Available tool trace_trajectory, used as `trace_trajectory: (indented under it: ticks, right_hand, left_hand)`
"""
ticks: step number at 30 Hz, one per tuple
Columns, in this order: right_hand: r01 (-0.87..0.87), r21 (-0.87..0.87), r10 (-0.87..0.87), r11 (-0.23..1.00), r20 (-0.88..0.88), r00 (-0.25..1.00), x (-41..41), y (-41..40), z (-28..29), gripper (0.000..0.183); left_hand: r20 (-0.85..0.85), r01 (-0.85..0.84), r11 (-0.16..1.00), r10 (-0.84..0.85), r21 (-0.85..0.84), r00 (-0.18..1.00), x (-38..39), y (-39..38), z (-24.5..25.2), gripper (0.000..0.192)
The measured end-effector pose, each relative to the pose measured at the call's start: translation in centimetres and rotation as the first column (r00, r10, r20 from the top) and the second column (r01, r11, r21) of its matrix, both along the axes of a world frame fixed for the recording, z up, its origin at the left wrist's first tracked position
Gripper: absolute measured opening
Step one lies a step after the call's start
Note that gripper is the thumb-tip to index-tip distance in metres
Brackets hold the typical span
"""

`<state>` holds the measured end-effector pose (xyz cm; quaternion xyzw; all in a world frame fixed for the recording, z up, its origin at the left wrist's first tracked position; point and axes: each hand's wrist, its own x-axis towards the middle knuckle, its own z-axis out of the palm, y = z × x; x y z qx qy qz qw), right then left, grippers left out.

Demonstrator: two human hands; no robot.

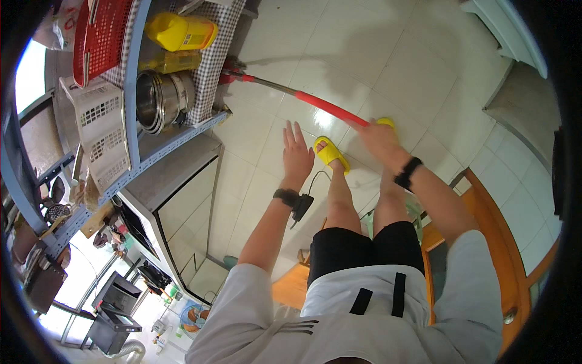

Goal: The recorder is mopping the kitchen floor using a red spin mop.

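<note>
My right hand (382, 140) is closed around the red grip end of a long-handled mop (327, 107). The mop's metal pole slants away to the left, down to a red fitting and a dark grey head (236, 63) against the bottom of the shelf rack, where part of it is hidden. My left hand (298, 157) hangs over the tiled floor (254, 136) with fingers stretched out, holding nothing. Black bands circle both wrists, and the left one carries a small black box with a cable.
On the left, a blue metal rack (177, 141) holds steel pots (157, 100), a yellow jug (182, 32), a red basket (102, 41) and a white basket (102, 132). A glass-fronted cabinet (188, 214) stands beside it. Near my right arm is a wooden door (491, 218).
</note>
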<state>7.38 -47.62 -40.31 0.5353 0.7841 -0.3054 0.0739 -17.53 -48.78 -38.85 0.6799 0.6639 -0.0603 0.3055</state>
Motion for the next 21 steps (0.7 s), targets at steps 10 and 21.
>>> trace_trajectory:
  ticks: [10, 21]
  right_hand:
    - [0.080, -0.248, -0.042, 0.965, 0.156, 0.987, 30.5, -11.9, 9.2, 0.053]
    - [-0.098, 0.012, 0.098, 0.995, -0.002, 0.995, 15.5, 0.3, 5.2, 0.056]
  left_hand:
    - [0.176, -0.087, 0.992, 0.070, 0.092, 0.982, 7.6, -1.5, 3.0, 0.074]
    - [0.102, -0.156, 0.982, 0.146, 0.106, 0.984, 3.2, -0.3, 6.5, 0.072]
